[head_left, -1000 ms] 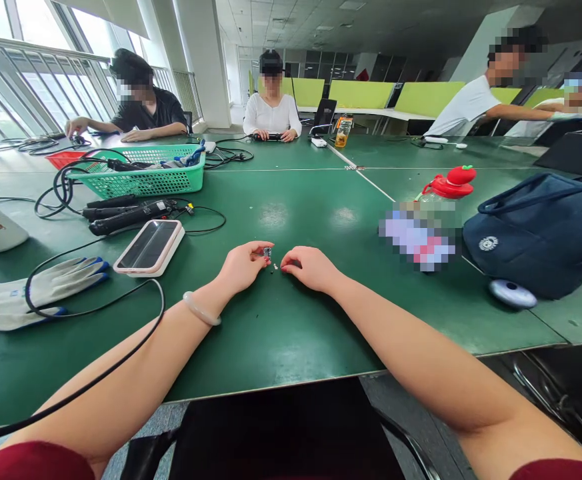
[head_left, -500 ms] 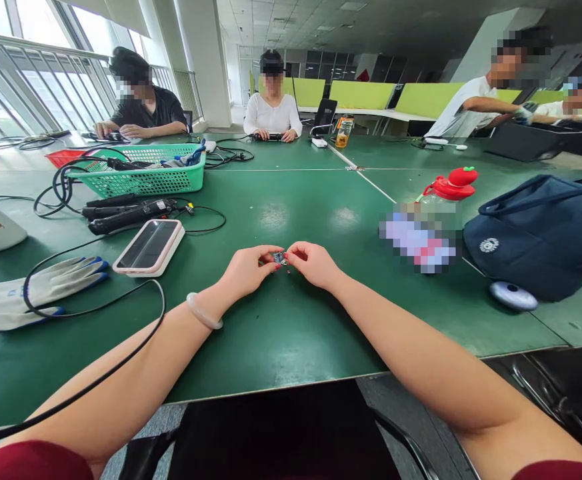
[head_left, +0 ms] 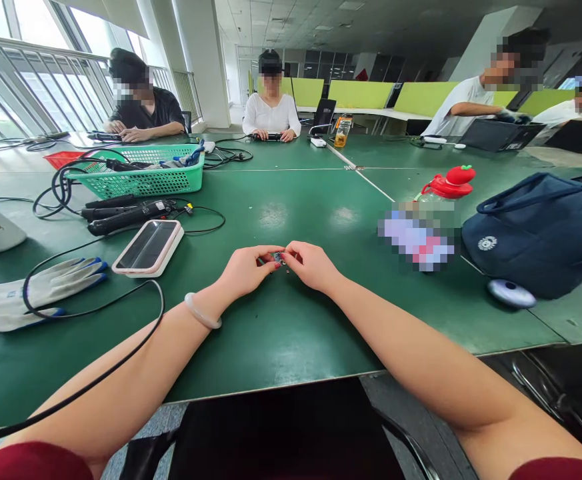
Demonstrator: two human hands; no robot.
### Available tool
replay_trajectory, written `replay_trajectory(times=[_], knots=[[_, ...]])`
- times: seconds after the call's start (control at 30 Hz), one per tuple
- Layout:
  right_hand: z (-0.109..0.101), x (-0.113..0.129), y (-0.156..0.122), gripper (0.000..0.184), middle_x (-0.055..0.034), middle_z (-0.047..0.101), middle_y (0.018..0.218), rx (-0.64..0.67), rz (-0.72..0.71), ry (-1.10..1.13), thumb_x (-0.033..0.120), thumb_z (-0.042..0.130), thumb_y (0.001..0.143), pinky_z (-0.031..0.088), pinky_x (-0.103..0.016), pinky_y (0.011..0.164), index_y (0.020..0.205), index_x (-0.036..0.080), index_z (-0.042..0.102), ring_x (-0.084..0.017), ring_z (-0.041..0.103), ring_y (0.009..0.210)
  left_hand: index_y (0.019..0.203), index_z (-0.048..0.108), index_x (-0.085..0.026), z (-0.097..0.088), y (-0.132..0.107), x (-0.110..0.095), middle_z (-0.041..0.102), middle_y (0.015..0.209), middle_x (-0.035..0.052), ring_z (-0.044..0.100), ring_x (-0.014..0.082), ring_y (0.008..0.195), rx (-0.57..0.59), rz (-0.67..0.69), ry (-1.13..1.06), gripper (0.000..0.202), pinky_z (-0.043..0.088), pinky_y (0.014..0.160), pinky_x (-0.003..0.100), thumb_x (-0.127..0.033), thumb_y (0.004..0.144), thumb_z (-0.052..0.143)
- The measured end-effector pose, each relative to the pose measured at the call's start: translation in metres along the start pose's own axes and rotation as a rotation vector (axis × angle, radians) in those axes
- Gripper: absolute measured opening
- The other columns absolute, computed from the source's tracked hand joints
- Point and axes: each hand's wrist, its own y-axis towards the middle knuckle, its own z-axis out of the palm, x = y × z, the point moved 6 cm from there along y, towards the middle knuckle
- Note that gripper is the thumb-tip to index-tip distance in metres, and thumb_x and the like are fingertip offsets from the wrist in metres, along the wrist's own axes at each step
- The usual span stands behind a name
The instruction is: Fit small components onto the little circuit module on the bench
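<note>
Fingertip to fingertip over a green worktop (head_left: pixel 251 353), a person's left hand (head_left: pixel 245 270) pinches a small dark circuit board (head_left: pixel 277 257) between thumb and forefinger, its face dotted with tiny pale and silvery parts, any lettering too small to read. The right hand (head_left: pixel 313 267) meets the board's 3 o'clock edge with thumb and forefinger drawn together; whether it grips the board or a separate part cannot be told. A tiny fragment (head_left: pixel 287 271) lies just below, at 5 o'clock.

A smooth, milky bangle (head_left: pixel 202 312) rings the left wrist at 8 o'clock. Around the hands, a phone (head_left: pixel 149 248) in a pale pink, rounded case lies at 9 o'clock, and farther out is a knitted white work glove (head_left: pixel 41 293) with blue edging and a faint, illegible blue mark. Black cylindrical handles (head_left: pixel 128 217) rest between 9 and 10 o'clock, near a perforated mint-green plastic basket (head_left: pixel 161 180) at 10.

At 3 o'clock sits a navy fabric bag (head_left: pixel 535 233) bearing a round white emblem (head_left: pixel 487 243), its writing unreadable. A clear bottle (head_left: pixel 445 187) with a glossy red lid stands between 2 and 3, behind a pixelated pastel item (head_left: pixel 418 243). At 12 o'clock, a person in white (head_left: pixel 272 115) sits across the worktop.
</note>
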Motion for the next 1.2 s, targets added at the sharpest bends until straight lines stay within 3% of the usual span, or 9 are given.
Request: replay_trajectory(times=[0.67,1.2], knots=[[-0.0011,0.0052,0.0,0.026,-0.0001,0.055,0.073,-0.002,-0.037,-0.095,0.032,0.044,0.092,0.032,-0.023,0.061,0.071,0.019,0.05,-0.013,0.047,0.066,0.115,0.067,-0.025,0.0003,0.001,-0.0003,0.072,0.089,0.0006,0.062,0.0166,0.079,0.029,0.042,-0.029,0.04,0.048,0.08,0.029,-0.031,0.077,0.058],[0.0002,0.0069,-0.0008,0.024,0.0002,0.056,0.075,-0.018,-0.059,-0.147,0.031,0.045,0.093,0.031,-0.023,0.06,0.073,0.019,0.051,-0.012,0.048,0.067,0.117,0.063,-0.022,0.0043,0.0007,-0.0008,0.067,0.079,-0.0011,0.059,0.013,0.072,0.054,0.042,-0.108,0.045,0.048,0.076,0.027,-0.03,0.073,0.06]])
